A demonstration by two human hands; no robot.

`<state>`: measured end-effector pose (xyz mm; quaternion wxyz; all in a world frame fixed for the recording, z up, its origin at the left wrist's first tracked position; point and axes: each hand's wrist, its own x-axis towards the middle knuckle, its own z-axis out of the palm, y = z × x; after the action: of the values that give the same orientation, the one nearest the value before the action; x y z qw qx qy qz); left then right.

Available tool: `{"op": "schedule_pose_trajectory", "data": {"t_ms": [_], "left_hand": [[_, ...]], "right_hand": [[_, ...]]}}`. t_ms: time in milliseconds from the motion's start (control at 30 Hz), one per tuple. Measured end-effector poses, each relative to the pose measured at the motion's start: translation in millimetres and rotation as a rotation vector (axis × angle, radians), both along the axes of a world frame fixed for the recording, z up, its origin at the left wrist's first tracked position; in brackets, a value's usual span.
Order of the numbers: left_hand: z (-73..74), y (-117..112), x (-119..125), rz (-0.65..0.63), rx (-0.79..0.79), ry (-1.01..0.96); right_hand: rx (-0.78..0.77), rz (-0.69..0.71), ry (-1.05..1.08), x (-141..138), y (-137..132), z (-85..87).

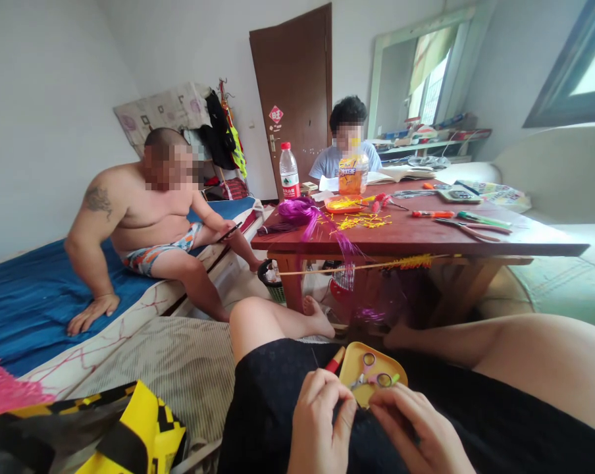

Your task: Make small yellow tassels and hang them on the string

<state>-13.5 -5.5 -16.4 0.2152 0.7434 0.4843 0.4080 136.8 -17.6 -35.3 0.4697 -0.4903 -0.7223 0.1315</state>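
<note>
head view, seated, both hands low over the lap.

- left hand (pixel 320 421): fingers curled, thumb and forefinger tips pressed together in a fine pinch against the black cloth (pixel 278 395). what is pinched is too small to tell.
- right hand (pixel 418 431): just beside the left, fingers bent, tips turned toward the left thumb. cannot tell whether it grips anything.
- tray (pixel 391 366): yellow, on the lap just beyond both sets of fingertips, its near rim touching the right fingers. judged: parked there so tools stay in reach without leaning forward.
- tray contents: 1 pair of small scissors (pixel 374 378), lying flat with handles away from the hands (nothing else made out in it).
- pen (pixel 336 360): red, outside the tray, against its left edge, just beyond the left knuckles.
- table (pixel 426 237): well beyond the hands, past the knees. a cord (pixel 357 266) runs along its near edge, seemingly stretched taut to hang pieces on.
- on the table: purple strands (pixel 300 210) spilling over the edge, and an orange dish (pixel 344 205) with loose yellow bits (pixel 361 222) scattered beside it.
- 2 other people sit far beyond the left hand, 1 on a bed and 1 behind the table.
</note>
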Motion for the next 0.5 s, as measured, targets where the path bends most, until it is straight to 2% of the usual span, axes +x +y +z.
{"op": "schedule_pose_trajectory", "data": {"t_ms": [200,500], "left_hand": [[-4.0,-1,0,0.012,0.091,0.055],[7.2,-3,-5,-0.086,0.161,0.206]], "right_hand": [[0.038,-0.014,-0.027,-1,0,-2.2],[0.152,0.043,-0.098,5,0,8.8]]}}
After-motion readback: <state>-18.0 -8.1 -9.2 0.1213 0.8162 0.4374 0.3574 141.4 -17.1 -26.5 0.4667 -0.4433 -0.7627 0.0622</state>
